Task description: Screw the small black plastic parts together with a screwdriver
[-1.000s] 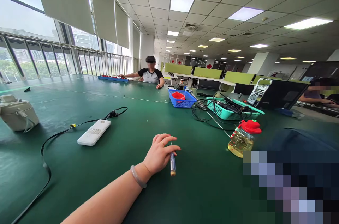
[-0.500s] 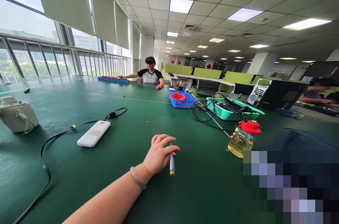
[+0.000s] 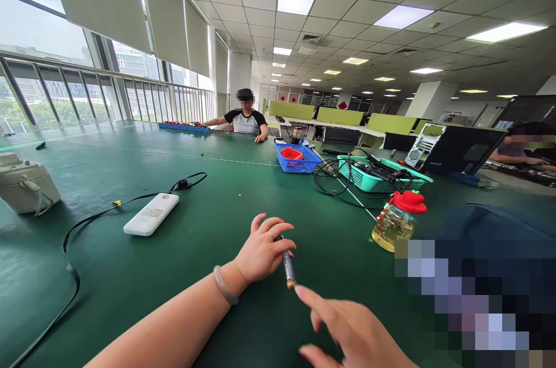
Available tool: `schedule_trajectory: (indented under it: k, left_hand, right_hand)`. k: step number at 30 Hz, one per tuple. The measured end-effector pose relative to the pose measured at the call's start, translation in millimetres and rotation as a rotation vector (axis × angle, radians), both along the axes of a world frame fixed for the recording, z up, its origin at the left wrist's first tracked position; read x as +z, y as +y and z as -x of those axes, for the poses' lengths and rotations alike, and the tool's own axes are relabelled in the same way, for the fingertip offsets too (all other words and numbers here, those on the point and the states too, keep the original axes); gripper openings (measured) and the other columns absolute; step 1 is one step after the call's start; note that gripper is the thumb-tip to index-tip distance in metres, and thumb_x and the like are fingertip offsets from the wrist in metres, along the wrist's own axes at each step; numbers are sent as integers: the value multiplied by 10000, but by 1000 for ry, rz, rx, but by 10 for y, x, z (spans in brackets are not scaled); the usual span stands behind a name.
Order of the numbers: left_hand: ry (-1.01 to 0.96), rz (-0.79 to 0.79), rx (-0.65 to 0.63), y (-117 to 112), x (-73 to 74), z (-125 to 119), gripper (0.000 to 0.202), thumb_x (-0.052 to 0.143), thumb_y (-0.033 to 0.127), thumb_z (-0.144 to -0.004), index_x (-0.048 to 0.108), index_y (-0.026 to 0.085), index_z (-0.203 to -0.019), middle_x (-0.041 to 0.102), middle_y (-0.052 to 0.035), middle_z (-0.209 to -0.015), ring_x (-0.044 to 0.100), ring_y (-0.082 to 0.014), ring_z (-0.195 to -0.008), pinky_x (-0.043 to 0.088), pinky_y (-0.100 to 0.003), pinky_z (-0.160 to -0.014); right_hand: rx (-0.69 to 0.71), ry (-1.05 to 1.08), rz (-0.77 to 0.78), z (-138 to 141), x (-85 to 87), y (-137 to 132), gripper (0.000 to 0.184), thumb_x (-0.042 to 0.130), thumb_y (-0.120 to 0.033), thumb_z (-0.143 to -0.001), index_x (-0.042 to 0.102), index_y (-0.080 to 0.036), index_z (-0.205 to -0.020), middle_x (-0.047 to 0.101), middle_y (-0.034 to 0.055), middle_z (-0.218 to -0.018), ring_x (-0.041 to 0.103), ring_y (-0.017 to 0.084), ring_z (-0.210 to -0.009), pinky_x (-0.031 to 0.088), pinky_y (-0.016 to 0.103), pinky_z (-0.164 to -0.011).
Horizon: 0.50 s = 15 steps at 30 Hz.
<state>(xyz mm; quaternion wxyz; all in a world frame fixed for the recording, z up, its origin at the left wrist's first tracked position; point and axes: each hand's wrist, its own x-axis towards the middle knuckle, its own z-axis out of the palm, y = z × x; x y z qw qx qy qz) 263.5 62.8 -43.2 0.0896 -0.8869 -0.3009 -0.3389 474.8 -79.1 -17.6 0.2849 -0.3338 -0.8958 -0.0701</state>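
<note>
My left hand (image 3: 263,247) is over the middle of the green table (image 3: 208,321), a grey bangle on its wrist. Its thumb and fingers grip a slim pen-like tool (image 3: 288,268) with a clear bluish barrel and a brownish-gold end. That end points toward me; the far part is dark and partly hidden by the fingers. From the lower right comes my right hand (image 3: 351,327), index finger stretched out, thumb apart, holding nothing. The index fingertip is at the tool's gold end; whether it touches cannot be made out.
A white power bank (image 3: 152,215), a black cable (image 3: 72,263) and a beige container (image 3: 26,182) lie left. To the right stand a red-capped bottle (image 3: 394,223), a teal basket (image 3: 369,178) of cables and a blue basket (image 3: 299,165). A person (image 3: 247,119) sits across the table.
My right hand has come in from the lower right, reaching to the tool's near end. In my left hand the tool has tilted, its gold end swinging slightly right.
</note>
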Motion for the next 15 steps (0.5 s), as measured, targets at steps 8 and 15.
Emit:
schedule_trajectory:
  k: [8,15]
  left_hand:
    - [27,-41,-16,22,-10,-6,132,557,304,-891,680,286,-846,638,21,-1255,460,-226,-1235,36,-524,-1158]
    - [93,-131,-27,25,-5,5,163,531,331,-926,694,342,-931,626,29,-1278,464,-215,-1244,-41,-518,-1167]
  right_hand:
    - [38,129,-186,469,135,684,168,531,-292,-940,665,-198,-977,618,-6,-598,538,131,-505,364,274,-531]
    - [188,193,-44,211,-59,913,241,471,-294,-954,607,-210,-773,611,-3,-641,543,124,-555,392,254,-555]
